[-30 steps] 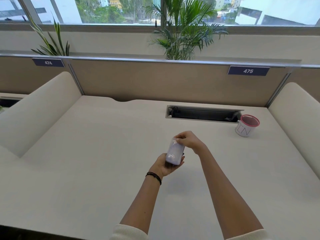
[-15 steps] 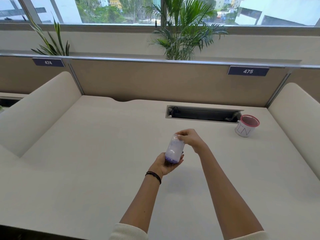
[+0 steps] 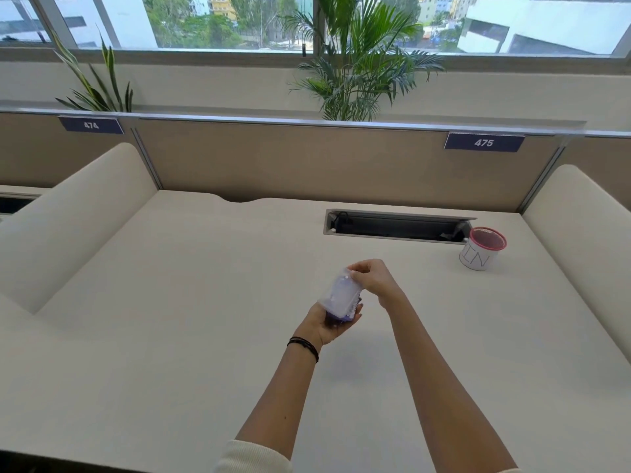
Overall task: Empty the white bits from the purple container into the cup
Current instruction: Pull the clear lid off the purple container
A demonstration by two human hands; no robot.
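Purple container [image 3: 341, 298]: held tilted above the desk [image 3: 170, 319].
Left hand [image 3: 329, 320]: fingers wrapped under its base.
Right hand [image 3: 370, 278]: fingertips pinched on its top.
Cup [image 3: 482, 248]: well apart, far right.

A pale, bare tabletop [image 3: 170, 336] spread beneath and all around the fingers; beyond them and to their right, a rectangular cable slot [image 3: 396, 227] with a grey frame was sunk into its surface, dark inside; a tan divider panel [image 3: 307, 165] stood across the far edge, carrying two dark blue number plates, one reading 474 [image 3: 91, 125] far to the left and one reading 475 [image 3: 484, 143] to the right; padded cream side screens rose on the left [image 3: 68, 220] and on the right [image 3: 580, 240]; behind the panel, a palm [image 3: 355, 63] and a spiky-leaved plant [image 3: 95, 87] stood before a wide window [image 3: 205, 22] showing trees and buildings.
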